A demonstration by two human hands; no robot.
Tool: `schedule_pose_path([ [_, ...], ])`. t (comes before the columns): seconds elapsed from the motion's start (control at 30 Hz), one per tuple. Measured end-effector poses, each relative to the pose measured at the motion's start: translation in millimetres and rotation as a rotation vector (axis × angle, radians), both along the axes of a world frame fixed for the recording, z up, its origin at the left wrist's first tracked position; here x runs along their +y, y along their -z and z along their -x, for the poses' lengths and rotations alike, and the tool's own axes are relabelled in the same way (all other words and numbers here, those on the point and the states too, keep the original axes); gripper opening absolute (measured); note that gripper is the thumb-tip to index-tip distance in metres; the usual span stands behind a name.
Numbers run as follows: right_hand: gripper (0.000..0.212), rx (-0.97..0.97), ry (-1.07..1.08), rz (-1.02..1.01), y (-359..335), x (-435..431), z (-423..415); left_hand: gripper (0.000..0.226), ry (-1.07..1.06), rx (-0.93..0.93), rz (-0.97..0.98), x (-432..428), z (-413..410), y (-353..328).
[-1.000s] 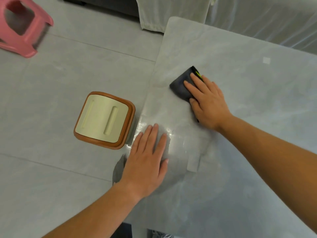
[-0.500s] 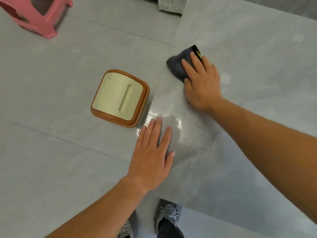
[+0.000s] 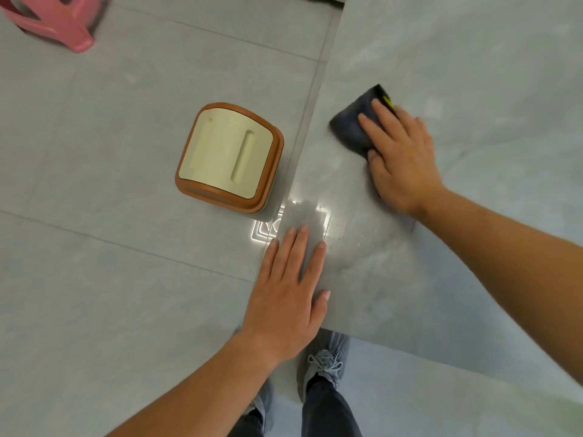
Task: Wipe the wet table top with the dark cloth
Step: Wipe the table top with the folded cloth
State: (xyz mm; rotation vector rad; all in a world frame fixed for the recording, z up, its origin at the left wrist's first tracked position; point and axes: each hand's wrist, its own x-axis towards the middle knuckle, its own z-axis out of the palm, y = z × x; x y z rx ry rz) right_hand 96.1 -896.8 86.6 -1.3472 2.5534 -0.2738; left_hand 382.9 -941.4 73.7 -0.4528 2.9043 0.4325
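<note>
A dark folded cloth (image 3: 353,124) with a small yellow-green tag lies on the grey stone table top (image 3: 473,74), near its left edge. My right hand (image 3: 400,159) presses flat on the cloth with straight fingers and covers its right half. My left hand (image 3: 287,294) rests palm down with spread fingers on the table's near left corner. Between the hands, the top shines with a wet, glossy patch (image 3: 315,219).
A brown stool with a cream seat (image 3: 227,159) stands on the tiled floor just left of the table edge. A pink plastic stool (image 3: 53,20) sits at the far left. My grey shoes (image 3: 325,357) show below the table's near edge.
My right hand has stayed flat on the cloth while it slid along the top near the left edge. The left hand has stayed flat on the near corner. My head has tilted further down.
</note>
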Motion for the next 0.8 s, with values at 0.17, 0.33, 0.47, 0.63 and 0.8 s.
schedule_pose_path([
  [0.17,0.055,-0.006,0.066,0.029,-3.4,32.6,-79.6,0.071,0.005,0.013,-0.022,-1.5,-1.6,0.4],
  [0.33,0.055,-0.014,-0.072,-0.007,-4.6,78.5,-60.4,0.071,0.005,0.025,-0.011,-0.5,-0.4,-0.9],
  [0.47,0.056,-0.010,0.337,0.043,-2.5,68.7,-57.3,0.071,0.005,0.020,-0.009,-1.0,-1.6,0.2],
  [0.63,0.055,0.005,0.155,0.036,0.8,98.7,-136.7,0.071,-0.004,0.036,-0.039,-0.7,-1.7,-1.0],
  [0.8,0.053,0.008,0.069,0.023,-1.8,127.7,-110.7,0.070,-0.002,0.038,-0.058,-2.1,-2.6,-1.2],
])
